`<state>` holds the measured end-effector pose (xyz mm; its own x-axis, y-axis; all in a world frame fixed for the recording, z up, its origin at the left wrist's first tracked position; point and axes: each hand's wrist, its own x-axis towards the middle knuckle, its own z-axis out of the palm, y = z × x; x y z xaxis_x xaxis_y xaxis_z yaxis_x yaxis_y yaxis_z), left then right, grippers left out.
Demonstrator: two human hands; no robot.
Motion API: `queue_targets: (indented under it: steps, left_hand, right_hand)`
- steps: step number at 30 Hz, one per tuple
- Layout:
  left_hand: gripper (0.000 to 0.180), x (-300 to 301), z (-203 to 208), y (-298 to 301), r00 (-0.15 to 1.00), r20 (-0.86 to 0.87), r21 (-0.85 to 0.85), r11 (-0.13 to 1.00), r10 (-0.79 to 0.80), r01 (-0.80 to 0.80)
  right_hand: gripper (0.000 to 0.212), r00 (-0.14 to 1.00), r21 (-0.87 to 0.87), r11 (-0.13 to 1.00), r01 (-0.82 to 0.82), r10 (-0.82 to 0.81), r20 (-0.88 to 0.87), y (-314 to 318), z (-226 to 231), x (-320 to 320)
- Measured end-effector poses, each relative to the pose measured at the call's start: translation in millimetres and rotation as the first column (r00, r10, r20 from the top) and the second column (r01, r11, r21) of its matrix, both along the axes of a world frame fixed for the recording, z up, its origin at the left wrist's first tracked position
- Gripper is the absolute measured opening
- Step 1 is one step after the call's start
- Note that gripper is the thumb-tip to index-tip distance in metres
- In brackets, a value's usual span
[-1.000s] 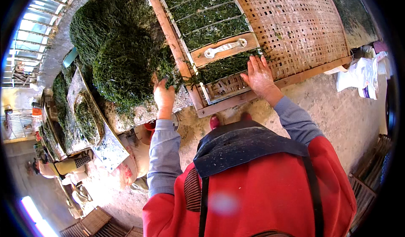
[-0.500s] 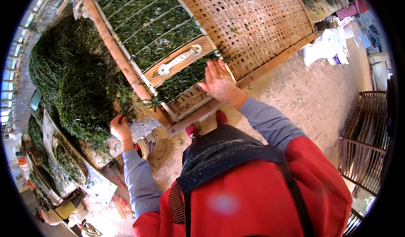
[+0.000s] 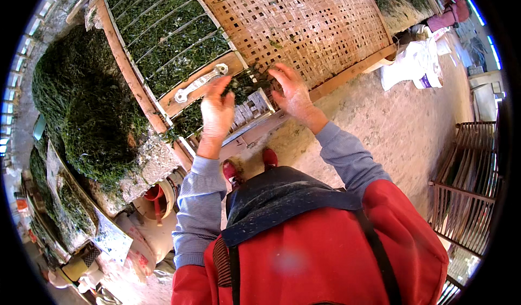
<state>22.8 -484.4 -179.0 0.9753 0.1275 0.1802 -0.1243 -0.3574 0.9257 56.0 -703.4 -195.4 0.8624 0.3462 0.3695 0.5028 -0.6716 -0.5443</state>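
Observation:
A slatted wooden frame (image 3: 209, 14) with thin crossbars lies over a layer of shredded green plant matter (image 3: 157, 33) on a woven mat. Across its near end runs a wooden board (image 3: 172, 107) bearing a pale ornate handle (image 3: 201, 83). My left hand (image 3: 217, 115) is raised over the near strip of greens beside the handle, fingers slightly curled and apart, with nothing visible in it. Close to the frame's near right corner, my right hand (image 3: 294, 96) hovers at the mat's edge, thumb and fingers spread. Dark green bits lie between the two hands.
The woven mat (image 3: 304, 28) stretches right in a wooden border. A large heap of dark green plant matter (image 3: 81, 104) stands at left. Below it sits a bucket with a red-handled item (image 3: 156, 196). White sacks (image 3: 412, 63) and a slatted rack (image 3: 467, 191) are at right.
My left hand has moved from beside the heap, up and right to the frame's near end. My right hand has lifted off the greens and its fingers have spread.

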Motion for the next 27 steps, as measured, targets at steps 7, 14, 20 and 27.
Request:
queue_targets:
  steps: [7, 14, 20, 27]
  left_hand:
    - [0.06, -29, -32, -45, 0.996, 0.064, 0.698, 0.71, 0.063, -0.09]
    - [0.047, -2, -42, -46, 0.993, 0.048, 0.835, 0.55, -0.109, 0.02]
    - [0.04, -14, -28, -11, 0.995, 0.084, 0.656, 0.755, -0.06, -0.01]
    - [0.047, -62, -39, 23, 0.962, 0.142, 0.842, 0.482, 0.234, -0.241]
  right_hand:
    - [0.055, 0.983, -0.11, 0.987, -0.118, 0.132, 0.128, 18, -3, 30]
    - [0.016, 0.947, -0.052, 0.967, -0.25, 0.233, -0.221, 44, 42, 41]
    - [0.025, 0.916, 0.006, 0.919, -0.395, 0.394, 0.08, 52, 32, 6]
    - [0.031, 0.95, -0.543, 0.833, -0.107, 0.246, 0.19, 78, 11, -9]
